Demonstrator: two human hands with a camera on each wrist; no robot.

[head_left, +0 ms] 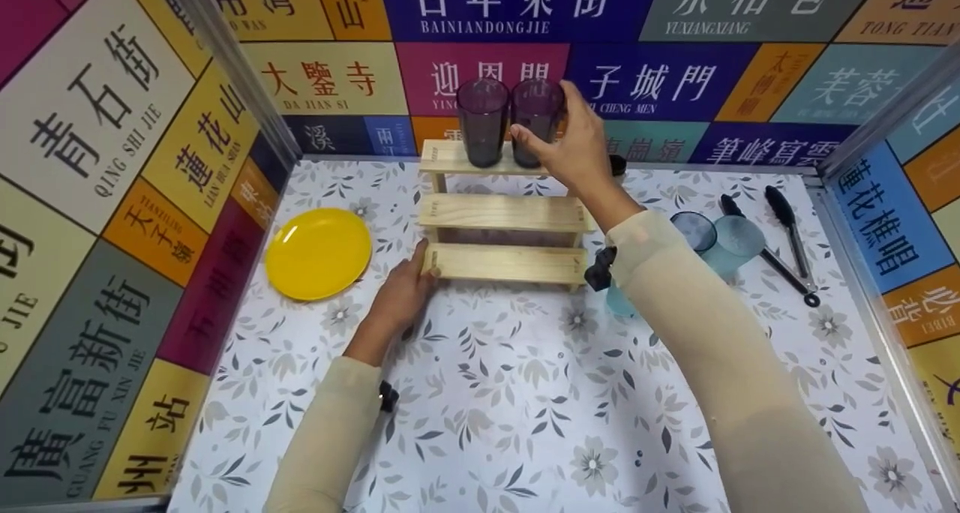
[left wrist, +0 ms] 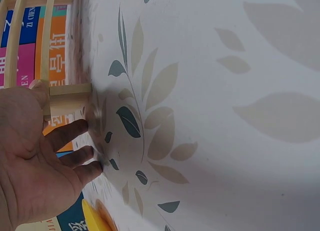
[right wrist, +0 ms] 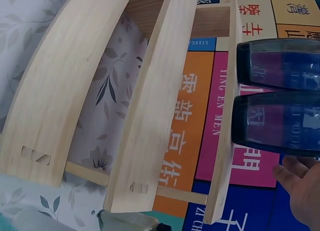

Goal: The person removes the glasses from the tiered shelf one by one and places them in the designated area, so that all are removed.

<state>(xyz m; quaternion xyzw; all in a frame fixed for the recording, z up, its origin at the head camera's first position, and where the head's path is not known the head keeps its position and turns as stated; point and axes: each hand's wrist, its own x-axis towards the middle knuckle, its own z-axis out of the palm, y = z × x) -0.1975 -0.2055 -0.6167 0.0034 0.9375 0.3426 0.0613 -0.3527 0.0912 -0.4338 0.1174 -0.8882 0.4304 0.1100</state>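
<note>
A three-tier wooden stand has two see-through dark purple tumblers, the left tumbler and the right tumbler, side by side on its top tier. My right hand holds the right tumbler, thumb across its front and fingers at its far right side. In the right wrist view that hand shows beside the tumbler, its base at the top board. My left hand grips the left end of the lowest tier; the left wrist view shows the thumb on the wood and the other fingers spread beside it.
A yellow plate lies left of the stand. To the right, partly behind my right sleeve, are pale blue see-through cups and black-handled tongs. Printed panels wall in the table at the back and sides.
</note>
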